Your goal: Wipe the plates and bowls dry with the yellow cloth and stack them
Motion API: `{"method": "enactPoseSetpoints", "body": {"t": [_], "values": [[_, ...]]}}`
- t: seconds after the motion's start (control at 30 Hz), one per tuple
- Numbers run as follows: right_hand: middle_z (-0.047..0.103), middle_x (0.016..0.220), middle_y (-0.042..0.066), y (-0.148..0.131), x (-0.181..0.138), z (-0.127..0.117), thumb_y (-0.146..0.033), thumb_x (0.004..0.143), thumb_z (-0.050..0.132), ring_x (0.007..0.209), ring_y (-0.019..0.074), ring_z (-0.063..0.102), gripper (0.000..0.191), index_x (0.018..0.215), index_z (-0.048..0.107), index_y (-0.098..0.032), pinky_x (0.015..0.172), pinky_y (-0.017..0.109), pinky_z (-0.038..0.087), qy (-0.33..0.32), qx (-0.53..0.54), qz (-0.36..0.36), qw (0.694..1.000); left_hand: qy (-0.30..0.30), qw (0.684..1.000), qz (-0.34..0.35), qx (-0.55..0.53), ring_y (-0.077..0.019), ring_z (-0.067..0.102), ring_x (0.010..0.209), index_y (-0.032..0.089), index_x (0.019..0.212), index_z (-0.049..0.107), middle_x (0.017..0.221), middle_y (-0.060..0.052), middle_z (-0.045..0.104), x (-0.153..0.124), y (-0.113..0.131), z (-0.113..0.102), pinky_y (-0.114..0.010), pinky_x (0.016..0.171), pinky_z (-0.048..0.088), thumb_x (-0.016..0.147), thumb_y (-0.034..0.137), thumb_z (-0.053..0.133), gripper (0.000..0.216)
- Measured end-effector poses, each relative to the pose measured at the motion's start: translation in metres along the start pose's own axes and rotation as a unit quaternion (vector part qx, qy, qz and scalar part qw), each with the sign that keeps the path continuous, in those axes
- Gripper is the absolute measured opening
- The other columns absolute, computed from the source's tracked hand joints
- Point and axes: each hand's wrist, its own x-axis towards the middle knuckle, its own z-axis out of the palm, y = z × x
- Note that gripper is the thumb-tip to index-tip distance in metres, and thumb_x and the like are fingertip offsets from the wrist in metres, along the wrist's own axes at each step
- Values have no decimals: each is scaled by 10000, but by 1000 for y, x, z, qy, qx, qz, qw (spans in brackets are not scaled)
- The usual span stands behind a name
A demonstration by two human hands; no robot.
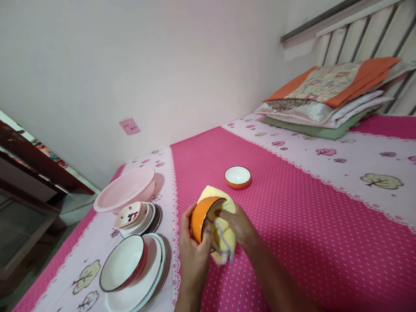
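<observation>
An orange bowl (pixel 202 213) with a dark rim is tilted on its side, its opening turned to the right. My left hand (pixel 194 249) is closed around it, thumb inside the rim and fingers along the outside. My right hand (pixel 239 227) grips a yellow cloth (pixel 224 234) with a purple edge and presses it into the bowl's opening. Part of the cloth also shows behind the bowl. The bowl's inside and some right fingertips are hidden. Just beyond my hands, a smaller orange bowl (pixel 238 177), white inside, stands upright on the pink dotted bedspread (pixel 292 208).
To the left, a red bowl (pixel 121 264) with a white inside rests on stacked plates (pixel 156 277). Behind it are stacked small dishes (pixel 130 214) and a pink basin (pixel 125 190). Folded cushions (pixel 325 99) lie at the back right. A wall (pixel 195 78) bounds the far side.
</observation>
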Motion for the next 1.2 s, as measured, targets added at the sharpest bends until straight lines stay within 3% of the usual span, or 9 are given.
{"method": "enactPoseSetpoints", "body": {"t": [0.1,0.23,0.5,0.67,0.77,0.93,1.0,1.1,1.2], "values": [[770,936,40,-21,-6,-8,-257,727,752,844,227,694,338,1055,745,-174,755,323,542,-29,-145,-79,986,-60,996,-59,-22,-291,689,1098,206,1260,686,1193,-91,748,9,2,-4,-383,976,510,771,310,746,503],[779,1061,45,-32,-13,-1,-237,805,724,951,227,702,390,1192,750,-198,804,314,536,-90,-217,-120,965,-42,995,-80,-34,-276,701,1053,188,1196,698,1136,-88,763,12,-7,-6,-384,943,527,731,249,738,471],[763,933,31,-19,-5,4,-243,671,793,819,210,693,413,1074,732,-176,717,309,532,-62,-100,-29,993,53,990,-73,-111,-277,687,1145,216,1296,638,1239,-76,725,4,-22,-9,-375,996,528,708,252,766,603],[798,972,67,1,-10,20,-327,647,819,865,252,751,437,1046,719,-177,837,369,585,-61,75,61,993,119,980,-65,-148,-272,671,1219,259,1410,581,1371,-71,692,-1,-15,-6,-356,1019,526,847,313,701,579],[808,989,83,8,-12,24,-331,669,791,886,272,764,420,1052,723,-173,822,370,595,-42,84,90,992,105,974,-80,-184,-264,708,1155,279,1471,548,1347,-65,718,-2,-9,-8,-352,974,555,887,343,693,606],[811,1007,80,-6,-13,9,-372,798,741,889,277,769,347,1091,736,-186,790,376,588,-85,-68,53,993,-10,925,-218,-310,-304,760,1088,195,1456,588,1185,-118,793,-1,-10,-18,-410,973,596,833,345,795,674],[800,1042,72,-15,-13,4,-399,861,704,914,262,757,351,1153,718,-204,808,375,576,-96,-157,17,983,22,896,-281,-342,-312,771,1066,146,1400,633,1142,-141,804,-1,-15,-18,-422,969,610,846,310,787,598],[769,1020,70,-25,-13,-2,-387,897,665,902,243,717,282,1108,684,-202,807,369,539,-22,-310,-51,949,103,864,-330,-366,-302,771,1069,143,1360,657,1132,-135,808,-3,-24,-14,-412,959,626,887,285,743,501],[719,893,55,-33,-13,-4,-388,917,624,818,233,674,182,957,613,-211,762,363,514,55,-357,-108,926,108,881,-307,-343,-300,749,1140,183,1400,626,1196,-123,791,-4,-30,-13,-402,973,621,914,353,717,523]]}}
